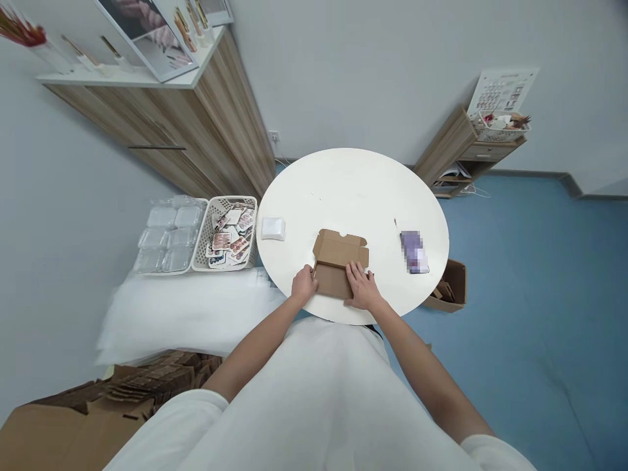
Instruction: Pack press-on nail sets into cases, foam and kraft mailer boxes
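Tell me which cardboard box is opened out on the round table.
The flat brown mailer box under the left hand and right hand. The other cardboard box sits on the blue floor beside the table.
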Demonstrator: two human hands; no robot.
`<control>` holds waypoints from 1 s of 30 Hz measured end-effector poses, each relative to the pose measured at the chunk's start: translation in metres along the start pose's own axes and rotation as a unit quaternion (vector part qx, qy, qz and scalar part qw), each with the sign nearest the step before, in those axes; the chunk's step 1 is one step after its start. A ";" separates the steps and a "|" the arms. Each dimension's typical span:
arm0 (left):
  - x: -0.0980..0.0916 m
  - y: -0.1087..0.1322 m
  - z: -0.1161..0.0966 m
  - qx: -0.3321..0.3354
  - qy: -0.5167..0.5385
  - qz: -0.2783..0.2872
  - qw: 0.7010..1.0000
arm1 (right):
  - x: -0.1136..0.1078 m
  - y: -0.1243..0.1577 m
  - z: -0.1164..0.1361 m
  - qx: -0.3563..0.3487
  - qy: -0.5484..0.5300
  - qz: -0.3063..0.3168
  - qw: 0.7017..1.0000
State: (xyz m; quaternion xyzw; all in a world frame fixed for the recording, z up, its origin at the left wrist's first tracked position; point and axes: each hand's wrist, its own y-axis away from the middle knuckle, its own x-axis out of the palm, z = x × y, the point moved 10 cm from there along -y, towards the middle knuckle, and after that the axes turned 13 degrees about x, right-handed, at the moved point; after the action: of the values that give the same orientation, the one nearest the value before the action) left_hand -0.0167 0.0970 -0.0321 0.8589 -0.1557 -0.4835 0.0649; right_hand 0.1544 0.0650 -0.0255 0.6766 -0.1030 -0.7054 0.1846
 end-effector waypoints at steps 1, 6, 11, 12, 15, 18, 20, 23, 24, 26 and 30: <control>0.000 0.002 -0.001 0.008 0.014 -0.001 1.000 | 0.000 0.000 -0.001 -0.001 0.000 -0.001 1.000; -0.008 0.012 -0.016 0.107 0.077 0.020 0.991 | -0.002 -0.004 -0.005 -0.014 0.004 -0.010 1.000; -0.006 0.008 -0.033 0.186 -0.025 0.109 0.976 | -0.005 -0.005 -0.004 -0.036 0.019 -0.011 0.999; -0.004 0.005 -0.033 0.182 -0.043 0.120 0.975 | -0.005 -0.005 -0.004 -0.039 0.022 -0.009 0.999; -0.001 -0.001 -0.035 0.175 -0.066 0.135 0.973 | -0.009 -0.004 -0.004 -0.042 0.021 -0.005 0.999; 0.003 -0.003 -0.035 0.171 -0.066 0.137 0.973 | -0.017 0.001 -0.012 -0.030 -0.025 -0.023 0.999; 0.005 -0.003 -0.034 0.169 -0.057 0.135 0.975 | -0.024 0.005 -0.030 0.015 -0.097 -0.053 0.994; 0.008 -0.003 -0.032 0.170 -0.038 0.130 0.976 | -0.020 0.018 -0.075 0.138 -0.276 -0.089 0.947; 0.009 -0.003 -0.031 0.171 -0.031 0.128 0.976 | -0.011 0.023 -0.090 0.180 -0.351 -0.083 0.915; 0.010 -0.003 -0.031 0.170 -0.018 0.125 0.977 | 0.015 0.033 -0.112 0.251 -0.501 -0.042 0.827; 0.013 -0.004 -0.031 0.165 0.011 0.122 0.979 | 0.047 0.039 -0.122 0.294 -0.665 0.003 0.686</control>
State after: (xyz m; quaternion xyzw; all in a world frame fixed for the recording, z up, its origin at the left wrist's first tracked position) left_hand 0.0170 0.0954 -0.0280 0.8374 -0.3363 -0.4305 -0.0175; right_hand 0.2793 0.0233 -0.0606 0.0493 -0.4026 -0.9034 -0.1388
